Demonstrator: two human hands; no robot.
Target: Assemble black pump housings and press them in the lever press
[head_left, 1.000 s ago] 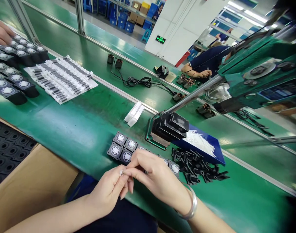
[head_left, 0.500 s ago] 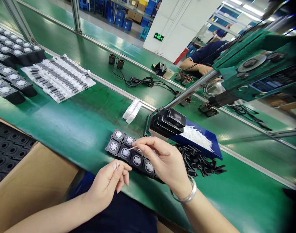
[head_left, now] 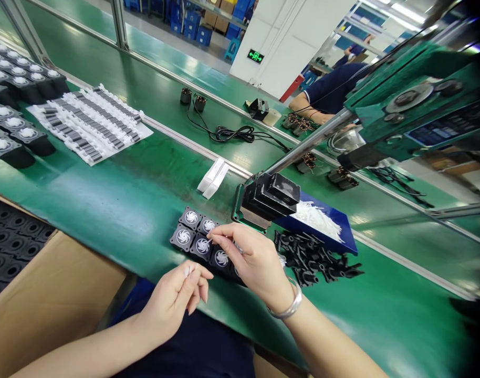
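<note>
My right hand (head_left: 256,261) pinches a thin white stick (head_left: 209,241) between thumb and forefinger. The short visible end points at a square black part with a white swirled centre (head_left: 202,245); contact is too small to make out. Such black parts stand side by side in two rows, some hidden under the right hand, with another swirled part (head_left: 183,237) at the left end. In front of them, my left hand (head_left: 177,294) is curled closed, and small white pieces (head_left: 189,270) show between its thumb and forefinger.
A green press (head_left: 401,105) leans in from the right above black blocks (head_left: 273,194). Behind loose black parts (head_left: 316,257) lies a blue tray (head_left: 348,239) of white sticks. White-and-grey strips (head_left: 98,123) and black housings (head_left: 21,147) are left. A co-worker's arm (head_left: 309,107) shows beyond.
My right hand has moved slightly left, its fingertips closer to the swirled part, and less of the white stick shows. My left hand stays about where it was.
</note>
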